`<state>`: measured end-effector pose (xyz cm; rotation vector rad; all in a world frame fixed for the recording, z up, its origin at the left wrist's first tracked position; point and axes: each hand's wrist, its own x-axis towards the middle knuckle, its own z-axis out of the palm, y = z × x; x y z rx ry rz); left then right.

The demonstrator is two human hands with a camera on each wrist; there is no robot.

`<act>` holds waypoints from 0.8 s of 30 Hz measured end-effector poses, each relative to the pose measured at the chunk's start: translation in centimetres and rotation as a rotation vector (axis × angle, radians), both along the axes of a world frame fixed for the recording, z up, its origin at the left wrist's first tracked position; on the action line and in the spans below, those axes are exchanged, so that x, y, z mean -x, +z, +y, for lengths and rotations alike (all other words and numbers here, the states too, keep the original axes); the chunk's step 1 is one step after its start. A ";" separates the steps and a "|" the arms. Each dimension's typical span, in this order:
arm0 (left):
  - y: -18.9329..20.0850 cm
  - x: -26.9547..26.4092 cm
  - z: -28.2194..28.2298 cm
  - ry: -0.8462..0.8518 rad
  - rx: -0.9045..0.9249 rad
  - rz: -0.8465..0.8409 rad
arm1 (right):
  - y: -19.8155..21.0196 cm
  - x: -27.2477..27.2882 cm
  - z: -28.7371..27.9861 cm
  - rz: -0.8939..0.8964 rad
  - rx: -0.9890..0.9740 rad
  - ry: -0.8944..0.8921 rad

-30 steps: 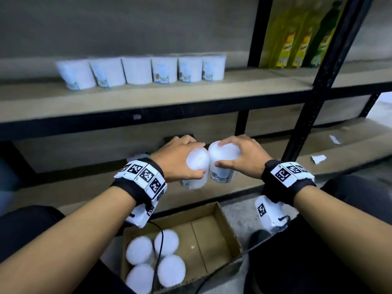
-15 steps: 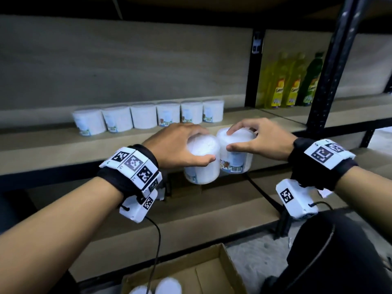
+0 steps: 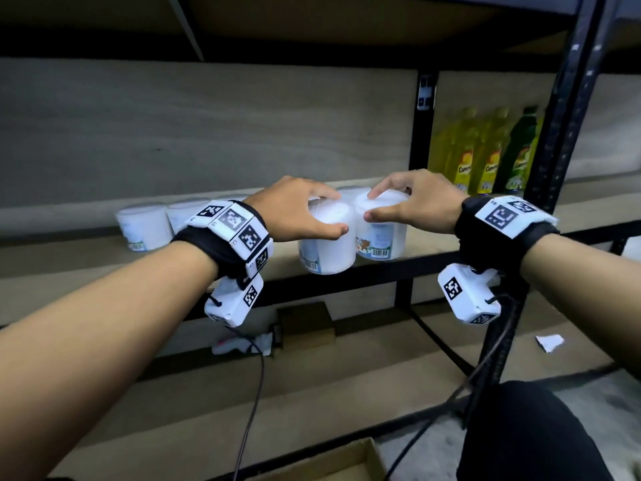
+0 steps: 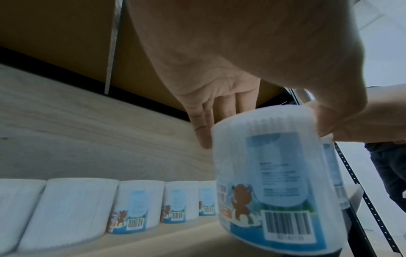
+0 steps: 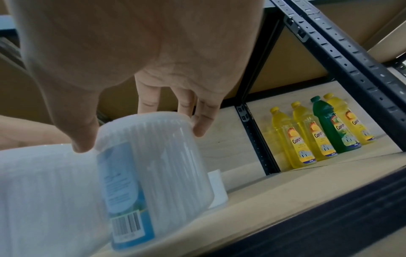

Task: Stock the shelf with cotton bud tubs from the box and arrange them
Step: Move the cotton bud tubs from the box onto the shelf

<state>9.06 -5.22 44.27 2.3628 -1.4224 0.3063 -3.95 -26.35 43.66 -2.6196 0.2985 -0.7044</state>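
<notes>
My left hand [image 3: 305, 213] grips the top of a white cotton bud tub [image 3: 327, 244] [image 4: 279, 175] held just over the front edge of the wooden shelf [image 3: 69, 262]. Beside it, my right hand [image 3: 399, 206] grips a second tub [image 3: 381, 234] [image 5: 158, 167], tilted, its base at the shelf's front edge. The two tubs are side by side, almost touching. A row of several tubs [image 3: 144, 225] [image 4: 136, 205] stands along the back of the same shelf, partly hidden behind my hands. One corner of the cardboard box [image 3: 340, 459] shows at the bottom.
Yellow and green bottles [image 3: 485, 157] [image 5: 316, 133] stand in the bay to the right, behind a black upright post [image 3: 562, 126]. A lower shelf [image 3: 347, 376] carries a small brown box [image 3: 305, 324] and paper scraps. Cables hang from both wrist cameras.
Both hands have risen from above the box to the shelf with a tub each. The tubs now hang at the shelf's front edge, in front of the back row.
</notes>
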 end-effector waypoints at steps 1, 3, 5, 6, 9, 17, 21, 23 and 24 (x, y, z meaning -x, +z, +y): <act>0.1 -0.3 -0.4 0.011 -0.008 0.012 | 0.1 -0.5 -0.3 -0.003 0.000 -0.008; 0.0 -0.8 -1.3 0.029 -0.024 0.041 | 0.1 -1.5 -0.9 -0.001 -0.006 -0.033; -0.1 -1.1 -2.2 0.038 -0.031 0.054 | -0.1 -2.3 -1.6 0.014 -0.005 -0.060; -0.2 -1.2 -2.7 0.040 -0.033 0.055 | -0.2 -2.7 -1.9 0.024 0.002 -0.075; -0.4 -1.5 -3.9 0.034 -0.056 0.077 | -0.8 -3.4 -2.6 0.060 0.054 -0.110; -1.3 -2.6 -4.9 0.020 -0.063 0.172 | -2.0 -4.0 -3.8 0.135 0.047 -0.139; -1.5 -2.7 -5.0 0.027 -0.062 0.174 | -2.1 -4.2 -3.9 0.160 0.048 -0.133; -1.5 -2.6 -4.9 0.015 -0.062 0.154 | -1.8 -4.0 -3.8 0.186 0.071 -0.120; -1.4 -2.5 -4.8 0.006 -0.061 0.144 | -1.7 -3.8 -3.7 0.193 0.083 -0.116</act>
